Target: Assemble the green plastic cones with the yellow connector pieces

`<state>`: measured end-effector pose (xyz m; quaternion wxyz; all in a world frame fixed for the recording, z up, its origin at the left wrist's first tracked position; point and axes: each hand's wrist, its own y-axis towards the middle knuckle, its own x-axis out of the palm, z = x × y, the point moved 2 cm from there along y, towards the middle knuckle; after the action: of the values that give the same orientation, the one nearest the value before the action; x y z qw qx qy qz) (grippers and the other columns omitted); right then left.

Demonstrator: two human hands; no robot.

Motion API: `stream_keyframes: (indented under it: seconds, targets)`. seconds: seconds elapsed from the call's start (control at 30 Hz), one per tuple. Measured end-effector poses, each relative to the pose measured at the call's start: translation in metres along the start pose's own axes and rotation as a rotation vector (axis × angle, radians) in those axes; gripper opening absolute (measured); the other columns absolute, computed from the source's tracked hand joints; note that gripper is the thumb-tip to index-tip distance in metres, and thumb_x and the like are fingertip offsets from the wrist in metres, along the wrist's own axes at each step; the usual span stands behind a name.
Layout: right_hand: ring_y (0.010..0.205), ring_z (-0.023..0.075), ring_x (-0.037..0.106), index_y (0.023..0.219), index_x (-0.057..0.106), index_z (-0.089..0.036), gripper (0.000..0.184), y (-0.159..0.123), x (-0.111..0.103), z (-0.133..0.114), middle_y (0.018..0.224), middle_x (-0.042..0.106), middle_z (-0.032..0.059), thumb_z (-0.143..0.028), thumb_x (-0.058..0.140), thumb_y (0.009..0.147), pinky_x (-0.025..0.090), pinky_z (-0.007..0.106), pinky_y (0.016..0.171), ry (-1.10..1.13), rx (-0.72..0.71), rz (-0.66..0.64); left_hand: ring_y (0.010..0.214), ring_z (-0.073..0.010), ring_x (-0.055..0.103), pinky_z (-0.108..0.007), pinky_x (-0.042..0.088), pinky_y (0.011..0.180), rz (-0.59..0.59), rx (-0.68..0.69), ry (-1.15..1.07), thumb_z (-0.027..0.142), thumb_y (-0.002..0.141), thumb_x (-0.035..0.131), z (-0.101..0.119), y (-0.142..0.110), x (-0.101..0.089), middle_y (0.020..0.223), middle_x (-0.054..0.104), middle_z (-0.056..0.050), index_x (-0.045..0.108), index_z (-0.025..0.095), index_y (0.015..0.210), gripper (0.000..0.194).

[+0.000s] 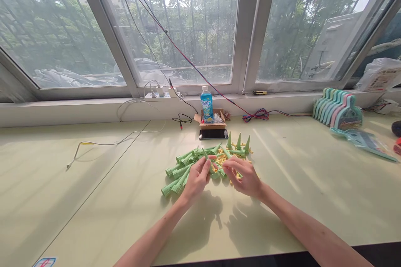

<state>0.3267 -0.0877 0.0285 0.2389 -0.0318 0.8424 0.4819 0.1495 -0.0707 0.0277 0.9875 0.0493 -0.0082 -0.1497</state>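
Observation:
My left hand pinches a pointed green plastic piece between thumb and fingers, its tip upward. A small yellow peg shows at that piece's lower end. Just to the right, my right hand has its thumb and fingertips drawn together; whatever they hold is too small to make out. Around the left hand lie several green tapered tubes with ribbed ends. A heap of small yellow pegs lies behind and between the hands, partly hidden. Several green cones stand upright behind the right hand.
Beyond the pile are a phone and a cardboard box holding a blue bottle. Cables run along the sill. At right stand pastel plastic pieces beside a bagged item. A thin wire crosses the left tabletop.

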Motion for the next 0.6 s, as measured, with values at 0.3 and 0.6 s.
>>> stream_keyframes:
  seconds: [0.3,0.6]
  targets:
    - [0.061,0.0118,0.054,0.099,0.061,-0.021,0.013,-0.0018,0.0026,-0.0034,0.082,0.064,0.0047,-0.012,0.052,0.095,0.044,0.023,0.049,-0.023,-0.018,-0.017,0.046,-0.0045,0.035,-0.020,0.028,0.043,0.007,0.010,-0.003,0.056,0.091,0.056,-0.0008,-0.0002,0.0003,0.085,0.064,-0.004,0.061,0.016,0.117,0.048]
    - [0.061,0.0125,0.053,0.099,0.060,-0.022,0.016,-0.0024,0.0018,-0.0017,0.079,0.061,0.0036,-0.009,0.051,0.094,0.044,0.023,0.049,0.000,-0.020,0.028,0.047,-0.0034,0.028,-0.017,0.022,0.040,0.053,0.031,-0.003,0.054,0.092,0.057,-0.0052,0.0002,-0.0014,0.072,0.047,0.002,0.064,0.015,0.113,0.045]
